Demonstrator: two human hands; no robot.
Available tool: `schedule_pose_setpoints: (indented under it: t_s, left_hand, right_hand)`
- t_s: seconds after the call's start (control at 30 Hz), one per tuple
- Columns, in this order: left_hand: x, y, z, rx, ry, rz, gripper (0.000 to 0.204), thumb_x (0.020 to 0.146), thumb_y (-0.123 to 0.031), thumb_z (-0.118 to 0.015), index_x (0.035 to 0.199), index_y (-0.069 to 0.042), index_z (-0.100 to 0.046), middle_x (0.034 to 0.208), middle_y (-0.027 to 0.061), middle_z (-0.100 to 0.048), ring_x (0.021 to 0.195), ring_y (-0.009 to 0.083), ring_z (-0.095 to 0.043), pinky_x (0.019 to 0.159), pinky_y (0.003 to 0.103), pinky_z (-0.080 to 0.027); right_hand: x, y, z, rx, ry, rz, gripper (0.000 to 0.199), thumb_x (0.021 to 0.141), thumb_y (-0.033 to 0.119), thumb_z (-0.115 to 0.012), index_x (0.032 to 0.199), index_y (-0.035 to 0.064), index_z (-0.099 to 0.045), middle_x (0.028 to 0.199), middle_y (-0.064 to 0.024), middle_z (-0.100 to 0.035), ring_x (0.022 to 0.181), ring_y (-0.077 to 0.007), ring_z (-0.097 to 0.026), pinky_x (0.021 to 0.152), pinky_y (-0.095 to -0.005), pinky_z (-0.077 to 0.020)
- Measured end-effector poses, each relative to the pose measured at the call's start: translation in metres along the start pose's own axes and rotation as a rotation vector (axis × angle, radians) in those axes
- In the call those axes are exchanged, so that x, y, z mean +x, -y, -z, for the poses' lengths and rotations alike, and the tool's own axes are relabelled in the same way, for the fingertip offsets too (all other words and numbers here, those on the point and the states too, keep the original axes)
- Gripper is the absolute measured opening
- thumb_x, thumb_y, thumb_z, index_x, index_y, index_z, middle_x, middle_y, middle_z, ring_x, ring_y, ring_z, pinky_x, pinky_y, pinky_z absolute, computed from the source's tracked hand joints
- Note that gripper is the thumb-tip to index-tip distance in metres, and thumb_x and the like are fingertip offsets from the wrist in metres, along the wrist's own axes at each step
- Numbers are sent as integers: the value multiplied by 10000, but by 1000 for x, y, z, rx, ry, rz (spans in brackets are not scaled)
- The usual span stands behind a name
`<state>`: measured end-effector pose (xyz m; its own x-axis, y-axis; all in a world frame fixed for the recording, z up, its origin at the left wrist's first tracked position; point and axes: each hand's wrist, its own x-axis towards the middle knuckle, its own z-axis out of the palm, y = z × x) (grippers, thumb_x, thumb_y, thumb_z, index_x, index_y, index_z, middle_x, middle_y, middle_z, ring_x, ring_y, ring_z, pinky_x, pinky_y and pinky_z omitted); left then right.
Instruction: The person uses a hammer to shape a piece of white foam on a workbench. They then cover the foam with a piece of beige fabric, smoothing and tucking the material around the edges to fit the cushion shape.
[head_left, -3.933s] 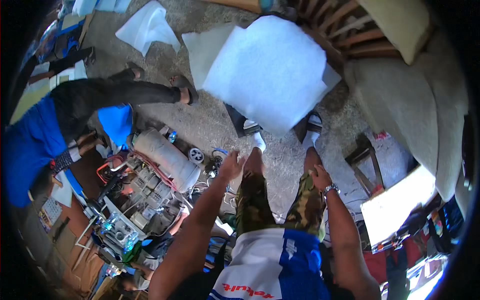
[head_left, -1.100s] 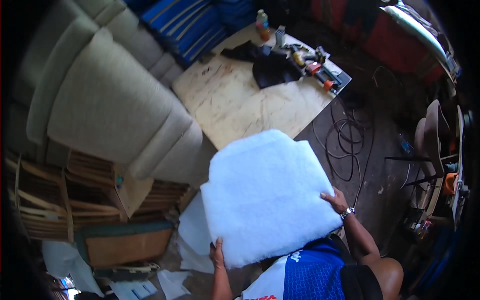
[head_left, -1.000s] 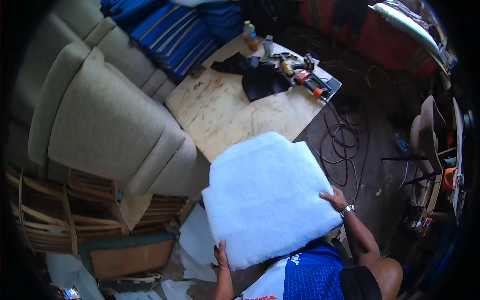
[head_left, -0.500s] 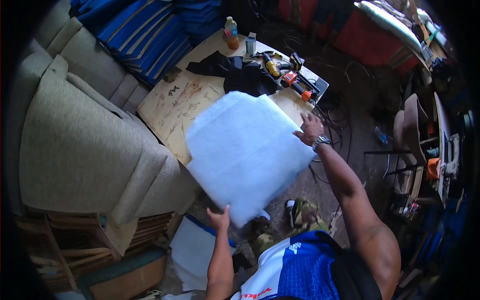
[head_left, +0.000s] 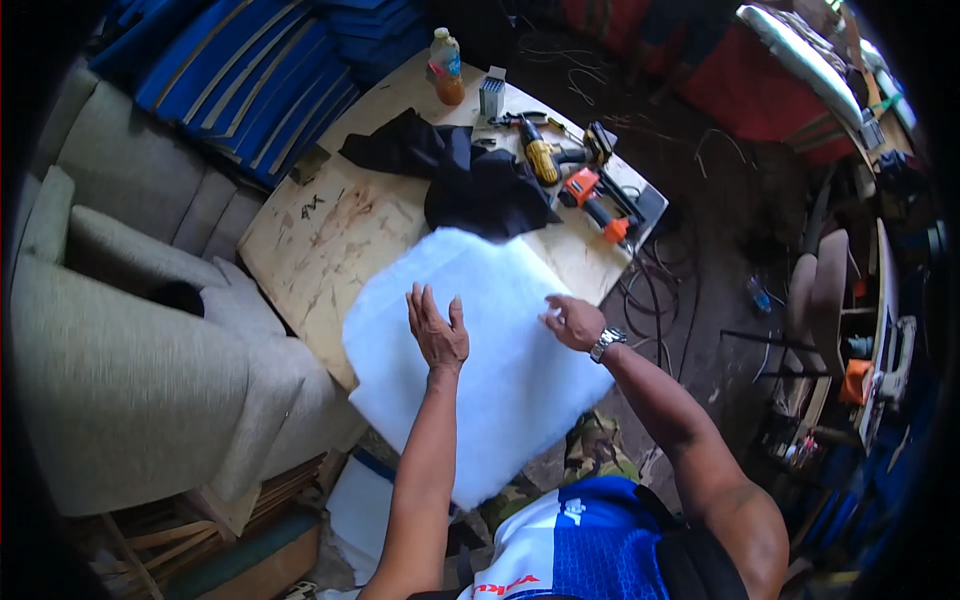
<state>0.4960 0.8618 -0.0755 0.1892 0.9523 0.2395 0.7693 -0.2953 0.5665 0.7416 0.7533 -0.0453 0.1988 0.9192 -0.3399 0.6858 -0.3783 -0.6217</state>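
White fluffy padding (head_left: pixel 500 310), a broad, thin sheet, lies partly on a pale, stained wooden tabletop (head_left: pixel 325 235), its nearer part reaching past the table's edge toward the person's body. The left hand (head_left: pixel 438 338) is over the middle of the sheet, fingers pointing away from the body and slightly spread, thumb held apart; whether the palm touches the padding cannot be told. The right hand (head_left: pixel 575 323), with a silver metal watch (head_left: pixel 607 345) at its wrist, is at the sheet's right edge, its fingers bent; whether they pinch that edge cannot be told.

Just beyond the padding lies a crumpled black cloth (head_left: pixel 480 195). To its right are a yellow-and-black cordless drill (head_left: pixel 543 158) and an orange-and-black power tool (head_left: pixel 597 203). A clear plastic bottle holding orange liquid (head_left: pixel 447 72) stands near the far edge, beside a small upright box (head_left: pixel 492 93). Beige upholstered seating (head_left: pixel 130 370) fills the left side, with stacked blue panels (head_left: pixel 235 90) behind it.
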Motion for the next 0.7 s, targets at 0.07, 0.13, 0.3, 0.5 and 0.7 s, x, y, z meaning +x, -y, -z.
schedule_pose_setpoints:
  t_s: [0.07, 0.13, 0.3, 0.5, 0.7]
  left_hand:
    - [17, 8, -28, 186, -29, 40, 604, 971, -388, -542, 1403, 20, -437, 1507, 240, -389, 1417, 426, -323, 1151, 518, -266]
    - [9, -2, -40, 460, -16, 72, 614, 964, -408, -520, 1406, 10, -443, 1511, 224, -398, 1417, 410, -335, 1149, 512, -267]
    - [4, 8, -49, 479, 10, 48, 598, 964, -387, -456, 1413, 6, -432, 1505, 209, -420, 1399, 406, -373, 1138, 519, -253]
    - [8, 14, -68, 430, -2, 26, 611, 987, -426, -389, 1402, 21, -432, 1490, 237, -419, 1380, 453, -373, 1119, 556, -259]
    - [9, 24, -62, 432, -22, 0, 640, 1004, -455, -334, 1388, 48, -434, 1452, 284, -429, 1340, 478, -400, 1096, 582, -289]
  right_hand:
    - [60, -14, 21, 41, -149, 34, 532, 885, 343, -662, 1322, 67, -534, 1013, -157, -711, 923, -340, -684, 819, -432, -539]
    - [112, -21, 37, -1, -129, 20, 626, 867, 327, -690, 1387, 75, -448, 972, -153, -705, 909, -339, -680, 789, -449, -537]
    - [230, -27, 58, -20, -178, -90, 827, 812, 324, -776, 1477, 119, -330, 1019, -177, -664, 941, -354, -662, 793, -465, -531]
    - [342, 13, 14, 148, -235, -65, 350, 873, 292, -694, 1168, 104, -683, 1180, -156, -668, 1071, -337, -638, 936, -434, -504]
    - [281, 179, 30, 672, -1, 984, 695, 783, 7, -662, 1435, 141, -465, 1503, -147, -439, 1388, -353, -417, 1133, -433, -378]
